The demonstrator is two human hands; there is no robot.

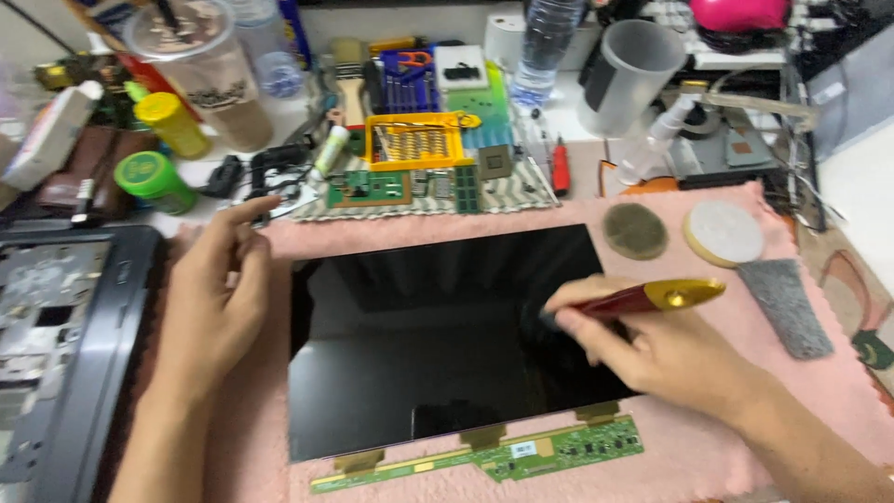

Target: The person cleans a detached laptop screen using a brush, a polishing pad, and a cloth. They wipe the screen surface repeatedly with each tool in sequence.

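Bare glossy black display panel [447,335] flat on pink cloth [745,410], green driver strip nearest. Right hand [652,349] pinching a red-and-gold brush [643,300] on the glass. Left hand [219,298] open, resting beside panel's left edge.
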